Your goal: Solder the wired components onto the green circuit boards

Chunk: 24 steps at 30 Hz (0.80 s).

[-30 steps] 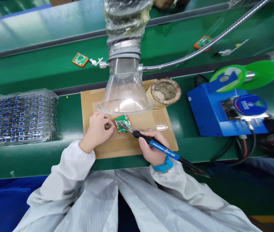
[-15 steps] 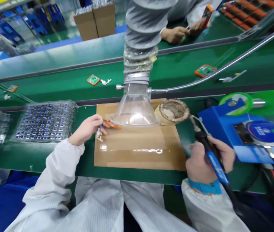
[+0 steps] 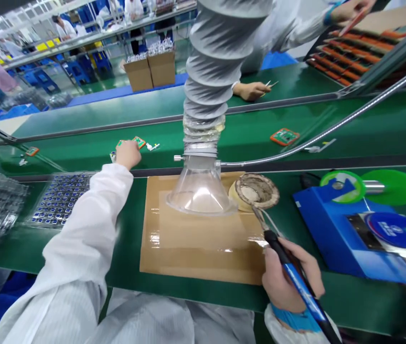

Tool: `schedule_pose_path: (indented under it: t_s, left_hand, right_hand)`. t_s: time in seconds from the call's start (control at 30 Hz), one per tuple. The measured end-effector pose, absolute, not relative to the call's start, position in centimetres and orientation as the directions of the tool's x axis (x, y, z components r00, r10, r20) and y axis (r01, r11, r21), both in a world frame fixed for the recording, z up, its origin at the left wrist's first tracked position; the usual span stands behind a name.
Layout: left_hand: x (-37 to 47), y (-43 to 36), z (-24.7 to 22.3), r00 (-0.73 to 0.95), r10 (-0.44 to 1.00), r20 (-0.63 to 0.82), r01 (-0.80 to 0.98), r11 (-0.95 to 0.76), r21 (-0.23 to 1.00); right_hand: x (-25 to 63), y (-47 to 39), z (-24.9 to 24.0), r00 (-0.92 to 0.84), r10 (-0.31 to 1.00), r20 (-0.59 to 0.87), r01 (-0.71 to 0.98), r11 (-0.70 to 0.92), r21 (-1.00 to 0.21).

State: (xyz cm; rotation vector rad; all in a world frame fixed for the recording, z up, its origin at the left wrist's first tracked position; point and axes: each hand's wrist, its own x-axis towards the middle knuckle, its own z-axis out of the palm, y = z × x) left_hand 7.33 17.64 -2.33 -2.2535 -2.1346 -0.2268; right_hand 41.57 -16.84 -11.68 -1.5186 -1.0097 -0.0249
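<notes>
My left hand reaches over the green belt behind the bench, its fingers mostly hidden from me and curled at a small orange-edged circuit board. A small blue-and-white part shows at the hand's left side. Just right of the hand lies another orange-edged board, with a white connector piece beside it. In my right hand is a blue-and-black soldering iron, fingers wrapped round its handle. The iron's tip end is at the near rim of a crusted round pot.
A clear fume hood on a grey hose hangs over the cardboard sheet. A blue solder-reel stand is at right, trays of blue parts at left. Across the belt, a co-worker's hand holds a thin tool.
My left hand has moved from above the cardboard forward to the belt with the circuit board. My right hand has shifted left with the soldering iron, bringing its tip end to the pot's near rim.
</notes>
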Motion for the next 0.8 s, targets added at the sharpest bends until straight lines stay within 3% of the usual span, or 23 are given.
schedule_pose_path:
  t_s: [0.1, 0.3, 0.4, 0.53, 0.67, 0.8]
  left_hand:
    - [10.5, 19.2, -4.8, 0.208, 0.978, -0.001, 0.976, -0.208, 0.068]
    - [12.2, 21.2, -6.0, 0.041, 0.997, -0.059, 0.995, -0.036, 0.092]
    - [11.2, 19.5, -4.6, 0.07, 0.995, -0.071, 0.99, -0.061, 0.124]
    - [9.4, 13.1, -2.8, 0.241, 0.97, 0.011, 0.947, -0.237, 0.216]
    - [7.7, 3.6, -3.2, 0.518, 0.839, 0.166, 0.727, -0.534, 0.431]
    - [7.2, -3.9, -4.9, 0.581, 0.808, 0.099, 0.671, -0.545, 0.503]
  right_hand:
    - [41.6, -16.7, -12.2, 0.562, 0.607, 0.562, 0.602, 0.166, -0.781]
    - [42.2, -16.6, -12.3, 0.548, 0.605, 0.578, 0.602, 0.195, -0.775]
    - [42.1, -16.5, -12.0, 0.542, 0.608, 0.581, 0.599, 0.205, -0.774]
    - [41.9, -16.6, -11.6, 0.504, 0.612, 0.61, 0.596, 0.264, -0.758]
    - [41.9, -16.8, -11.7, 0.499, 0.618, 0.608, 0.579, 0.285, -0.764]
    - [41.9, -16.9, -11.8, 0.493, 0.644, 0.585, 0.574, 0.264, -0.775]
